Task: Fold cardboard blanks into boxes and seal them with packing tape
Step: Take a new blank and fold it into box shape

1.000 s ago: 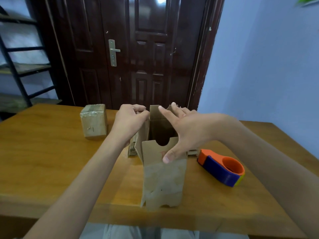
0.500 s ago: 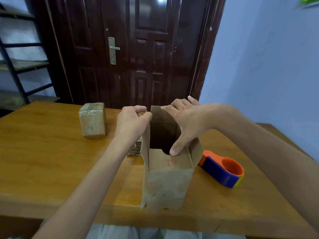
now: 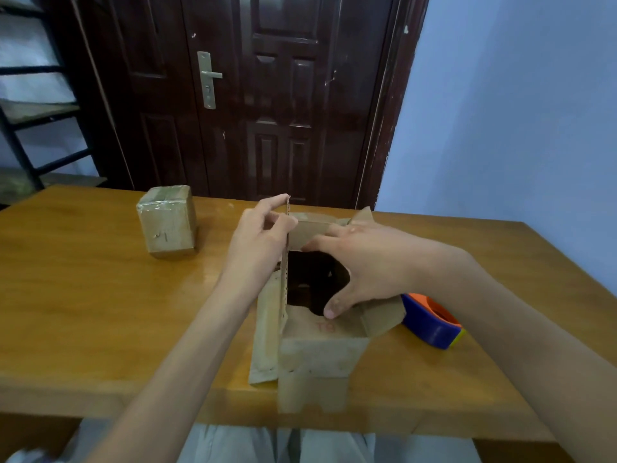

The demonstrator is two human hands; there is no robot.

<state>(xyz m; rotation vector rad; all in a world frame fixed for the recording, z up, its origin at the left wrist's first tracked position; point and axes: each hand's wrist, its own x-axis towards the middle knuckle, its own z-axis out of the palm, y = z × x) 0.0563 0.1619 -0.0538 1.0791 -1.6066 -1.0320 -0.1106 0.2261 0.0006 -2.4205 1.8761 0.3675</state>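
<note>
At the near table (image 3: 100, 329) edge, a half-formed box (image 3: 319, 355) is standing upright with its top open; the right hand (image 3: 364, 262) is spanning the opening, thumb (image 3: 335, 307) pressing the near flap and fingers reaching the far flap, spread rather than curled; the left hand (image 3: 257, 242) is pinching the left flap (image 3: 284, 262) and holding it upright; the step in hand appears to be folding the top flaps inward; the next move is likely calling for both short flaps pushed flat before the left flap comes over; just right of the box, a tape dispenser (image 3: 430, 324) is lying within reach; farther left, a sealed box (image 3: 167, 222) is sitting well apart.
</note>
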